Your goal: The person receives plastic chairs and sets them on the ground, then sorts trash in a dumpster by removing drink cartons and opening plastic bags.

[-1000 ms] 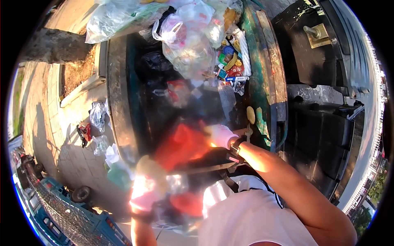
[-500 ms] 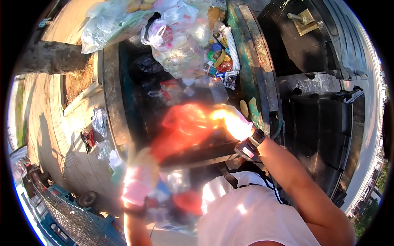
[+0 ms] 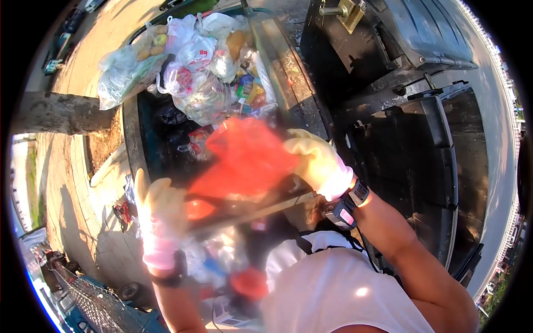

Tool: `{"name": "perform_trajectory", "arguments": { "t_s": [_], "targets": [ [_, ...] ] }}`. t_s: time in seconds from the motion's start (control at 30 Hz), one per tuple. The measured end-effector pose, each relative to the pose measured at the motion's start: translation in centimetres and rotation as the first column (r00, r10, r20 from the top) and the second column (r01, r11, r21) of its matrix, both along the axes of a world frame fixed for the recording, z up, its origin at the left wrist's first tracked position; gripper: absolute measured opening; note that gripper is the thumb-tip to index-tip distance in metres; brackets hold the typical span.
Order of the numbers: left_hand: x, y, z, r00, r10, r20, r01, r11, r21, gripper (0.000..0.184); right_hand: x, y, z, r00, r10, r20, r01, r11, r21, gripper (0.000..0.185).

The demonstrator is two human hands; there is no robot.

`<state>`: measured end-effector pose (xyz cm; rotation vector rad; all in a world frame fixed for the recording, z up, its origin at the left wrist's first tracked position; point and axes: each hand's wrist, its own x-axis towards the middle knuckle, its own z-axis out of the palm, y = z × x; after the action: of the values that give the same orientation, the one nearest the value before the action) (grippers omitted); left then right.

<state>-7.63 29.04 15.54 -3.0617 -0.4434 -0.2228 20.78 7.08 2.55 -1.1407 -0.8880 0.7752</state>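
A red plastic bag (image 3: 244, 158) hangs, blurred, over the bin's front part. My right hand (image 3: 319, 161), in a pale glove, is closed on the bag's right end. My left hand (image 3: 161, 213), gloved too, is just left of the bag's lower corner. Its fingers point up and stand apart, with nothing seen in them. Between the hands, under the bag, a small orange-red shape (image 3: 200, 210) shows; what it is I cannot make out. Beyond the bag, the open bin (image 3: 131, 125) holds a heap of knotted plastic bags (image 3: 191, 77) and loose coloured packaging (image 3: 250, 91).
Black bins (image 3: 405, 161) stand to the right. A tree trunk (image 3: 64, 114) is at the left, above a paved walk (image 3: 83, 222) with scattered litter. More bags and a red item (image 3: 249, 283) lie close to my body. A blue cart (image 3: 105, 299) is at lower left.
My left hand has moved up and left, its fingers now apart. The red bag has risen and spread out in my right hand. The view has shifted, moving the bin's heap leftward.
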Motion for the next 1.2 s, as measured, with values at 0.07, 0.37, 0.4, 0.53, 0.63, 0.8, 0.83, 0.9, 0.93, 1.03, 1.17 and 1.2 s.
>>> {"name": "perform_trajectory", "arguments": {
  "t_s": [0.07,0.37,0.4,0.53,0.63,0.8,0.83,0.9,0.93,1.03,1.17,1.2],
  "targets": [
    [1.3,-0.3,3.0,0.991,-0.031,0.131,0.006,0.983,0.182,0.017,1.4,-2.3,4.8,0.999,0.019,-0.039,-0.012,0.986,0.166,0.024],
    [17.2,-11.3,19.8,0.604,0.204,0.771,0.344,0.806,-0.483,0.047,6.4,-14.8,32.0,0.814,0.112,-0.570,0.188,0.878,0.441,0.024],
    [18.4,-12.7,20.6,0.625,0.087,0.776,0.309,0.885,-0.348,0.049,7.6,-15.0,32.7,0.934,-0.037,-0.354,0.239,0.803,0.545,0.024],
    [24.1,-16.8,17.7,0.452,0.407,0.794,0.493,0.627,-0.603,0.067,11.2,-21.2,36.2,0.943,-0.292,-0.160,0.320,0.662,0.678,0.024],
    [27.9,-18.8,9.1,0.695,0.559,0.452,0.442,0.165,-0.882,0.072,14.0,-26.8,37.9,0.921,-0.345,-0.182,0.372,0.635,0.677,0.023],
    [32.8,-32.2,-0.8,0.993,0.114,-0.008,0.046,-0.461,-0.886,0.084,19.2,-36.7,38.6,0.903,-0.346,-0.254,0.423,0.619,0.661,0.022],
    [34.0,-34.1,-2.3,1.000,-0.002,-0.008,-0.008,-0.489,-0.872,0.086,20.3,-39.0,38.3,0.900,-0.338,-0.275,0.433,0.620,0.655,0.022],
    [36.6,-36.4,-5.1,0.997,0.082,-0.013,0.034,-0.551,-0.834,0.077,23.0,-44.0,37.4,0.894,-0.296,-0.338,0.448,0.629,0.635,0.022],
    [37.2,-37.8,-5.1,0.984,0.172,0.034,0.123,-0.538,-0.834,0.073,23.7,-46.7,36.5,0.891,-0.266,-0.366,0.448,0.638,0.626,0.022],
    [39.0,-38.3,-3.5,0.949,0.218,0.229,0.296,-0.358,-0.886,0.063,25.0,-52.1,34.0,0.733,-0.406,-0.546,0.679,0.491,0.546,0.020],
    [39.2,-39.3,-1.5,0.946,0.222,0.235,0.306,-0.383,-0.871,0.061,26.5,-56.8,28.5,0.467,-0.677,-0.569,0.883,0.322,0.342,0.019],
    [39.3,-39.6,-1.5,0.939,0.189,0.286,0.338,-0.379,-0.861,0.061,27.5,-58.4,26.0,0.462,-0.814,-0.352,0.878,0.364,0.310,0.020]
  ]
}}
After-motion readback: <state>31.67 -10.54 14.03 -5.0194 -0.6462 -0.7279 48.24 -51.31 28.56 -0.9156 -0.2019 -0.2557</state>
